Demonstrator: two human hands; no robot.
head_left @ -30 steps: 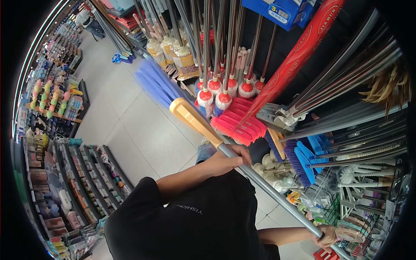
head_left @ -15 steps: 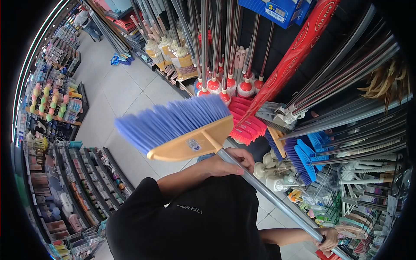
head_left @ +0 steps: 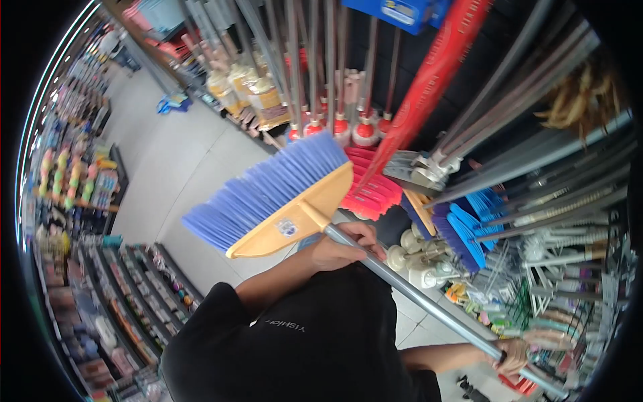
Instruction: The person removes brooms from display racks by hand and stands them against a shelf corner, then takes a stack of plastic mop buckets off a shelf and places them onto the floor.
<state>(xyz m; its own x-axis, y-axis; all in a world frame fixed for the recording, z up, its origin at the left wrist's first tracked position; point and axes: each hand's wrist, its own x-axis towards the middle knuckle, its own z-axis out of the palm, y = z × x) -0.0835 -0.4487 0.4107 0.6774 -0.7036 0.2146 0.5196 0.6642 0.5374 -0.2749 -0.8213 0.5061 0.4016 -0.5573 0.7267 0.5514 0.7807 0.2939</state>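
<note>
A broom (head_left: 288, 228) with purple-blue bristles and a tan head lies diagonally in front of my chest, bristles facing up and away. Its grey metal handle (head_left: 429, 303) slopes down to the lower right. Just below the broom head, my left hand (head_left: 345, 248) is closed around the handle. Farther along, my right hand (head_left: 512, 355) grips the same handle near a dark ring. A small sticker is on the tan head. The handle's far end reaches the lower right edge.
Mops with red-and-white heads (head_left: 365, 130), a pink-red broom (head_left: 368, 191) and blue brooms (head_left: 472, 231) stand along the right-hand display. A red-wrapped pole (head_left: 429, 87) leans there. Shelves (head_left: 120, 288) line the left, beside a tiled aisle (head_left: 167, 161). A person (head_left: 119, 50) is far down the aisle.
The broom head has tilted slightly, its bristles turning more upward. Both hands keep their hold on the handle. The view has shifted a little and looks more blurred.
</note>
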